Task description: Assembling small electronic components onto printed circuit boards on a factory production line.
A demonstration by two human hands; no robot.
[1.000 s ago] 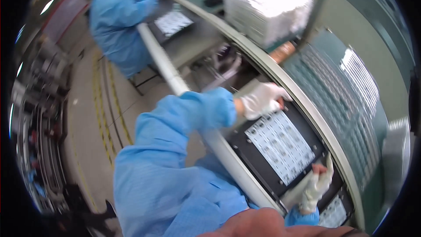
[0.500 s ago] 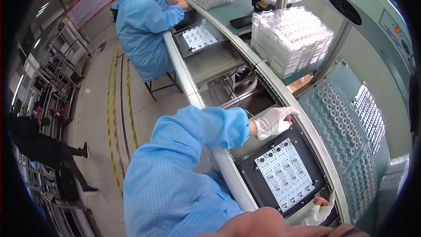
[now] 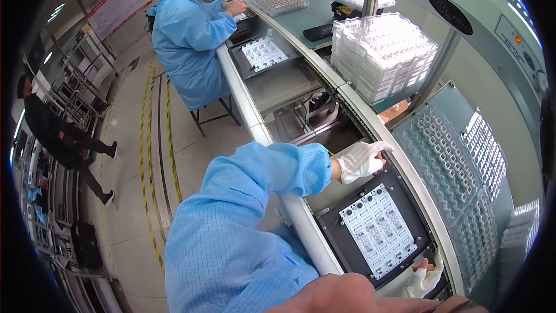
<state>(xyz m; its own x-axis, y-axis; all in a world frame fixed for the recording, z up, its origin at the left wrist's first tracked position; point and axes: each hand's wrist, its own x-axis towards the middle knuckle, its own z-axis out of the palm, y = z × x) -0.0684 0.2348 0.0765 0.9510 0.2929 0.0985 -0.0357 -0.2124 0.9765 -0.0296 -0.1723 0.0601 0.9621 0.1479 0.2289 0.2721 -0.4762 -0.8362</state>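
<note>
Black tray (image 3: 399, 197) lies between left grip (image 3: 360, 161) and right grip (image 3: 424, 276)

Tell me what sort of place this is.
Most likely an electronics assembly line in a factory. A black fixture tray holds a white panel of small circuit boards, clear blister trays are stacked along the bench, and a co-worker in a blue cleanroom smock sits at the next station.

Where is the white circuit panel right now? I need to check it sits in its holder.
In the head view, the white circuit panel lies in the black tray, lower right, between the left hand and right hand.
</note>
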